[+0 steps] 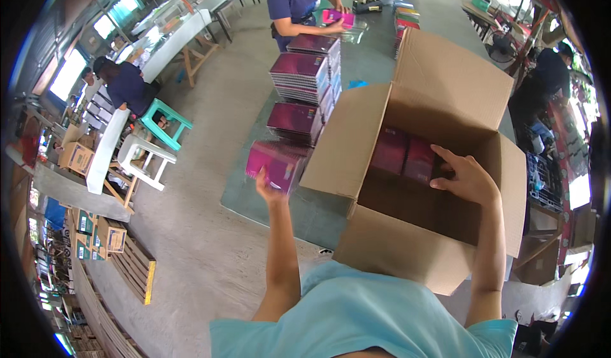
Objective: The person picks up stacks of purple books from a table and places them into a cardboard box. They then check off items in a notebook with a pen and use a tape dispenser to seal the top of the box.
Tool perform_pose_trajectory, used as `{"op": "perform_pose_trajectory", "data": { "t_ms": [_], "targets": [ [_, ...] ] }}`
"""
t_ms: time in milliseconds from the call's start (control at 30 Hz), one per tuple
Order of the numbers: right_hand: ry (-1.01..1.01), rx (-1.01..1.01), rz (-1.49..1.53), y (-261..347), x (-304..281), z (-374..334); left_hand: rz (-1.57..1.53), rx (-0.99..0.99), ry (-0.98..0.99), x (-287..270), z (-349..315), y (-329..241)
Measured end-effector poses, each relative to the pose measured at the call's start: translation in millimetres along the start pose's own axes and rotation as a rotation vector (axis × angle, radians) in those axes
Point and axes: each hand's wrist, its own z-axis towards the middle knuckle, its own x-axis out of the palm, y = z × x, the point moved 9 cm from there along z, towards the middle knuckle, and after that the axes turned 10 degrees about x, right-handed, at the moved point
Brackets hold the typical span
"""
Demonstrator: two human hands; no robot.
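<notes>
My left hand (273, 190) is closed on the near edge of a stack of purple notebooks (264, 156), beside the table's left edge. Just beyond it, several taller piles of dark purple notebooks (299, 65) stand in a row. An open cardboard box (407, 231) sits in front of me with its flaps folded outward. Two purple stacks (389, 149) lie side by side against its far left inner wall. My right hand (469, 178) reaches into the box, thumb and fingers apart, close to the right-hand stack and holding nothing.
Across the grey-green table (254, 192), a person in a dark blue shirt (294, 5) handles a pink pack (338, 19). More coloured stacks (406, 17) stand behind the box. At left are a green stool (167, 124), a white stool (146, 161) and a wooden pallet (132, 262).
</notes>
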Motion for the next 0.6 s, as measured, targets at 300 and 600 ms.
{"op": "perform_pose_trajectory", "data": {
  "t_ms": [300,600],
  "targets": [
    [-0.116,-0.293,0.264,37.6,-9.5,-26.5,-0.312,0.015,0.497,115.9,-27.9,-103.4],
    [0.124,-0.42,1.037,117.6,-27.2,-50.9,0.04,-0.345,0.628,340.7,-118.0,-52.7]
  ]
}}
